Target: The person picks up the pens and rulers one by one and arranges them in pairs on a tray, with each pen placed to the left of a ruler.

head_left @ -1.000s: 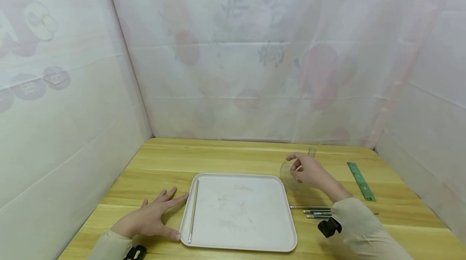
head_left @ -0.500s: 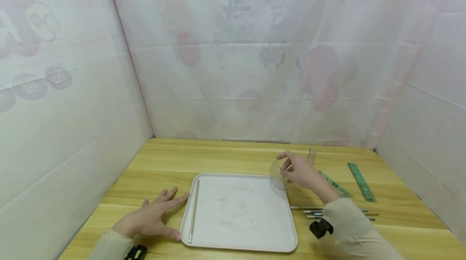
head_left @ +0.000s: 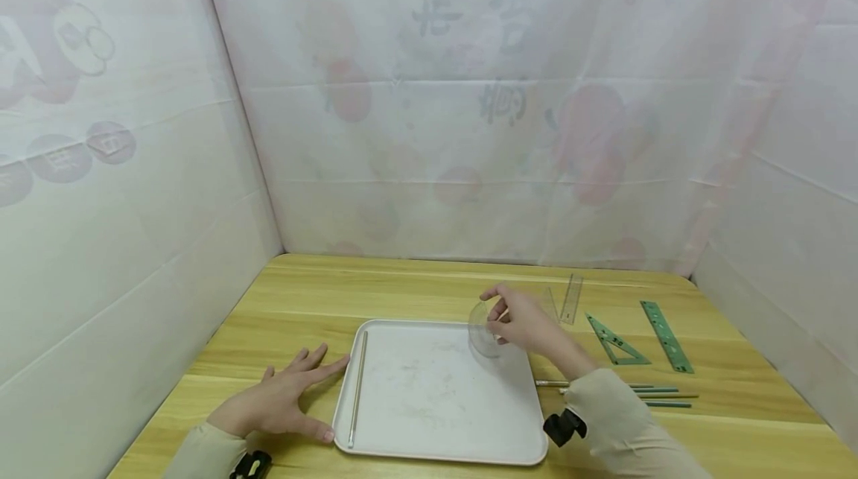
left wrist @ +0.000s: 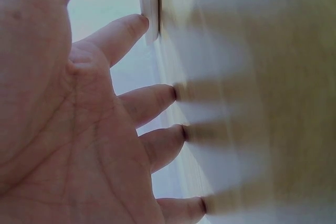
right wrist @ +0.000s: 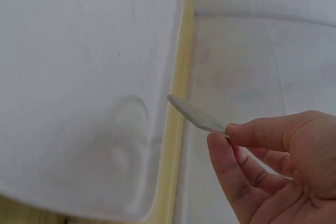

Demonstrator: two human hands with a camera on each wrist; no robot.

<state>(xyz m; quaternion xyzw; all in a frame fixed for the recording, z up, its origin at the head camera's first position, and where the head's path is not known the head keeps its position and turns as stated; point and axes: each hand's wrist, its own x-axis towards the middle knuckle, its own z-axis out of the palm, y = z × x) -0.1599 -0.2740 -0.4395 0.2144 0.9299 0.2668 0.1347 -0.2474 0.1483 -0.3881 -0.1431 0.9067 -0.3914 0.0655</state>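
Note:
My right hand [head_left: 526, 321] pinches a clear protractor [head_left: 480, 331] between thumb and forefinger, above the far right corner of the white tray [head_left: 436, 397]. In the right wrist view the protractor [right wrist: 197, 115] appears nearly edge-on at the fingertips, and its shadow falls on the tray. My left hand [head_left: 275, 401] has its fingers spread, with thumb and forefinger touching the tray's left rim. In the left wrist view one fingertip of the left hand [left wrist: 89, 124] meets the rim while others reach down to the table. A gold pencil [head_left: 358, 389] lies lengthwise along the tray's left side.
Right of the tray lie several pencils [head_left: 663, 395], partly hidden under the right sleeve. Behind them are a green set square [head_left: 613, 345] and a green ruler [head_left: 666, 337]. A clear ruler [head_left: 572, 299] and a clear set square [head_left: 550, 304] lie farther back. White curtains surround the wooden table [head_left: 322, 293].
My right hand has carried the protractor leftward, from beside the tray to over its far right corner. The green set square and clear ruler have come into view. The left hand stays put.

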